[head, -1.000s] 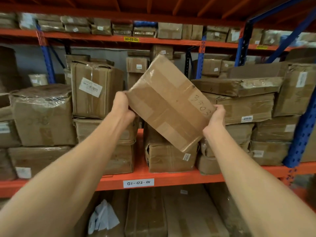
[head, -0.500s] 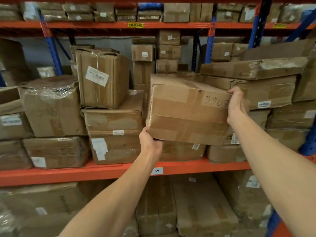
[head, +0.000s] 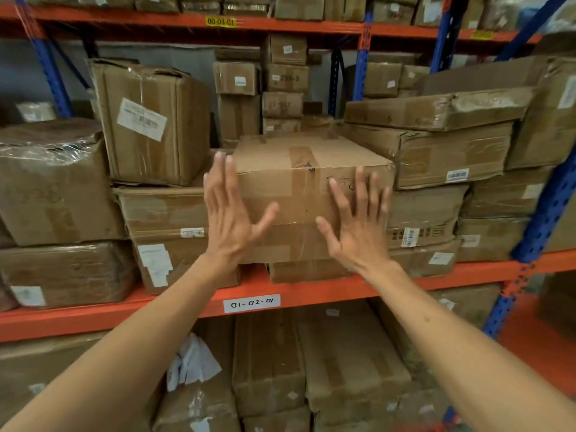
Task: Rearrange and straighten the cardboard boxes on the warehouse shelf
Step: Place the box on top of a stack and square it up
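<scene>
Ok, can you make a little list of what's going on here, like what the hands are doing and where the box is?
place: warehouse shelf with orange beams, packed with cardboard boxes
box being handled: taped box with handwriting, in the middle of the shelf
what it sits on: a flatter box underneath
left hand: open, fingers spread, at the box's front left
right hand: open, fingers spread, against the box's front right
holding anything: no, neither hand grips
shelf label: 01-02-01
</scene>
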`<state>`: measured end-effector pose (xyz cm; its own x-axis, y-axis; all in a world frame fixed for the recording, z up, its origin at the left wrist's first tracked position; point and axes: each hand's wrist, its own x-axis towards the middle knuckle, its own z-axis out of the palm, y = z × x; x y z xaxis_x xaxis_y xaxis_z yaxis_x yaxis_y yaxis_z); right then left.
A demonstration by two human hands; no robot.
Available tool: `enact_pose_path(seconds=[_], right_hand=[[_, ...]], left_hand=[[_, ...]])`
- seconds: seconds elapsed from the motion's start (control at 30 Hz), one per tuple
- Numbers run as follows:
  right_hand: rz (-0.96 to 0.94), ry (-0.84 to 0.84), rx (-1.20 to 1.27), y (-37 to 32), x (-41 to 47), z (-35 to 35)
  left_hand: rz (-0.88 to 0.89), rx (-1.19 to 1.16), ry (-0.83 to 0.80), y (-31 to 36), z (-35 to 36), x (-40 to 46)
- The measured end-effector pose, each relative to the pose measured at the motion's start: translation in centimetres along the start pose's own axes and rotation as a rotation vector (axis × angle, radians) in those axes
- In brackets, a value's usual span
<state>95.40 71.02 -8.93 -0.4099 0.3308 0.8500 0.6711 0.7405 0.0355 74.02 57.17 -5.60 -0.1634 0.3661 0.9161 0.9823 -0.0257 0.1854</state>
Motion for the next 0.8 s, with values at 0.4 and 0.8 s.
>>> enact_pose_path(seconds=[0.4, 0.8], right_hand=[[-0.001, -0.037, -0.028, 1.4, 3.1, 7.2], [0.050, -0.188, -0.008, 2.1, 5.4, 9.0]], left_hand=[[0.266, 0.538, -0.448, -4.4, 3.8, 4.8], [0.194, 0.540, -0.514, -4.7, 6.1, 6.4]])
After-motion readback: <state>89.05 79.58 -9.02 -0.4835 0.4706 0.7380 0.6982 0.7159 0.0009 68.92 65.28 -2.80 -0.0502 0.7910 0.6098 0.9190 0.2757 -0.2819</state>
